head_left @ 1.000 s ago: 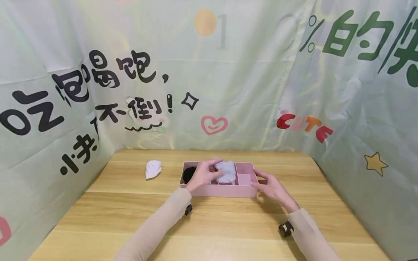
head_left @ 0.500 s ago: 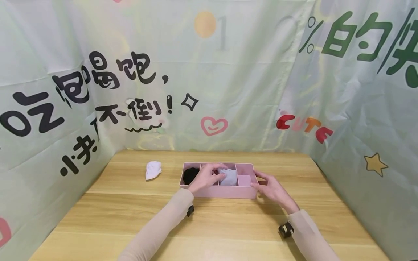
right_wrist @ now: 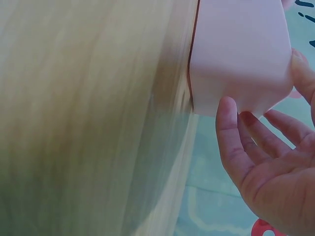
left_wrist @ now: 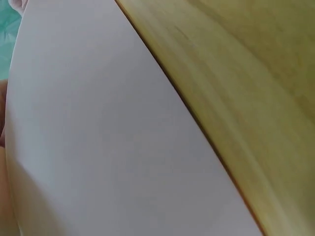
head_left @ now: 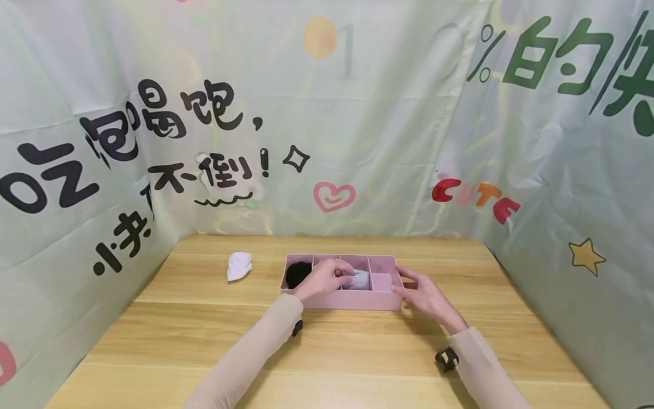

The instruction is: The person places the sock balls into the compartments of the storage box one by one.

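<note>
Pink plastic forms the long, divided box (head_left: 352,300) on the wooden table (head_left: 337,355). Its leftmost compartment holds a black cloth (head_left: 297,274); a grey-blue cloth (head_left: 360,279) sits low in the third from the left. The left hand (head_left: 323,280) reaches over the front rim, its fingertips touching the grey-blue cloth's left side; whether they pinch or merely press it, I can't tell from this angle. The right hand (head_left: 428,296) grips the box's right end, thumb at the rim. Left of the box, well apart, lies a crumpled white cloth (head_left: 239,266).
</note>
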A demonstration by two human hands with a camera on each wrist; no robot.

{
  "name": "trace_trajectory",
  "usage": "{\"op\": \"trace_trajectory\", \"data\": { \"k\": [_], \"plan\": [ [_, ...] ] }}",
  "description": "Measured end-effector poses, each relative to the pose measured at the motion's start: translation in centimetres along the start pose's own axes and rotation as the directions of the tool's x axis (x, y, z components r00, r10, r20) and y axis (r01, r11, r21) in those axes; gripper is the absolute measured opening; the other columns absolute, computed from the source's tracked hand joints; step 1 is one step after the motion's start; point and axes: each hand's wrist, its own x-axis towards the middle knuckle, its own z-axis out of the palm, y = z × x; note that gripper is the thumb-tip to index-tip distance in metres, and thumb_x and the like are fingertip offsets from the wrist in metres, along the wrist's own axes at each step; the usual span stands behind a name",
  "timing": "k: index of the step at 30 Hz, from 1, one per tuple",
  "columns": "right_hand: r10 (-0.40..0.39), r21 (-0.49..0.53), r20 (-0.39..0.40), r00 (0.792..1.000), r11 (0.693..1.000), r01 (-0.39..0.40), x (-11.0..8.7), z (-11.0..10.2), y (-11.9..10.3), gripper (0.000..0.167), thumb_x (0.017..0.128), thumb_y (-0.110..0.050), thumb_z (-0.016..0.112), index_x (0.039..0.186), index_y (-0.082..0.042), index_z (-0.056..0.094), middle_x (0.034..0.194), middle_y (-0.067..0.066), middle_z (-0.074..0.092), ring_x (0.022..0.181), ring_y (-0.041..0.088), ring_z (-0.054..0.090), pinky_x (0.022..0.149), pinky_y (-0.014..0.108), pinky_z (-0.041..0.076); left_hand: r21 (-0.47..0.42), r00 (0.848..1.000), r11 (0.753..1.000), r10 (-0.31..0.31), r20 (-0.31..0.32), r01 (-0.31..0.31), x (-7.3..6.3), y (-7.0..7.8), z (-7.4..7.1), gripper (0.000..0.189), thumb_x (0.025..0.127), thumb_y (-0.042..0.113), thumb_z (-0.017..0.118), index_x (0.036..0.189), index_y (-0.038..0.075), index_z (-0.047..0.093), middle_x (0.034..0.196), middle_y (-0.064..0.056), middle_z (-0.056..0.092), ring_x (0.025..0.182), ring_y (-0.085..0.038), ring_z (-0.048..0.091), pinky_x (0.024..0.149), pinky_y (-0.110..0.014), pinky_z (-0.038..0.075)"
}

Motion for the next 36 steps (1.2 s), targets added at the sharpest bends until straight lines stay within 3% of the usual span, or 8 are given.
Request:
{"op": "trace_trajectory", "data": {
  "k": [6,13,17,25,29,36],
  "plan": [
    [-0.012,0.000,0.000,1.000,1.000,0.012,0.0,-0.1,0.0,0.066,0.096,-0.019,0.064,0.152,-0.001,0.032,0.134,0.033,0.053,0.080,0.019,0.065,0.056,0.034,0.053,0.062,1.000,0.998,-0.017,-0.002,0.017,-0.1,0.4,-0.1,0.024,0.094,0.015,0.065,0.117,0.014,0.071,0.122,-0.001,0.064,0.074,-0.004,0.055,0.070,-0.020,0.047],
    [-0.020,0.020,-0.006,1.000,1.000,0.020,0.1,-0.1,0.0,0.066,0.095,-0.017,0.065,0.151,0.000,0.034,0.137,0.032,0.051,0.082,0.019,0.066,0.057,0.039,0.055,0.008,0.995,0.998,-0.055,-0.079,0.056,-0.3,0.3,-0.5,0.035,0.093,0.012,0.065,0.128,0.012,0.064,0.120,-0.008,0.061,0.075,-0.009,0.059,0.064,-0.023,0.050],
    [-0.029,0.026,0.001,1.000,0.999,0.029,0.2,0.0,0.0,0.066,0.095,-0.016,0.065,0.150,0.001,0.034,0.137,0.034,0.050,0.084,0.019,0.066,0.057,0.039,0.055,-0.028,0.988,0.997,-0.072,-0.135,0.069,-0.7,0.2,-0.7,0.038,0.093,0.010,0.065,0.131,0.013,0.062,0.121,-0.009,0.062,0.080,-0.010,0.063,0.068,-0.025,0.053],
    [-0.028,0.037,0.001,1.000,0.999,0.028,-0.1,-0.2,-0.1,0.066,0.096,-0.016,0.064,0.151,0.001,0.031,0.136,0.033,0.051,0.076,0.020,0.065,0.054,0.039,0.054,-0.141,0.951,0.988,-0.097,-0.294,0.057,-1.7,0.1,-1.6,0.028,0.094,0.010,0.065,0.122,0.010,0.067,0.108,-0.009,0.072,0.088,-0.015,0.068,0.077,-0.028,0.054],
    [-0.021,0.042,-0.006,1.000,0.999,0.022,-0.2,-0.2,-0.1,0.067,0.095,-0.017,0.065,0.151,0.000,0.032,0.136,0.033,0.052,0.077,0.020,0.065,0.055,0.040,0.054,-0.169,0.935,0.984,-0.117,-0.335,0.062,-2.4,-0.3,-2.3,0.024,0.093,0.011,0.066,0.117,0.010,0.070,0.102,-0.007,0.074,0.085,-0.013,0.068,0.074,-0.026,0.054],
    [-0.033,0.041,0.001,0.999,0.999,0.033,-0.2,-0.1,0.0,0.068,0.094,-0.019,0.066,0.151,-0.001,0.033,0.137,0.033,0.051,0.086,0.022,0.066,0.057,0.041,0.055,-0.264,0.909,0.961,-0.177,-0.377,0.077,-3.7,-1.5,-3.6,0.020,0.089,0.001,0.068,0.109,0.000,0.071,0.099,-0.013,0.074,0.085,-0.015,0.069,0.073,-0.021,0.053]
  ]
}}
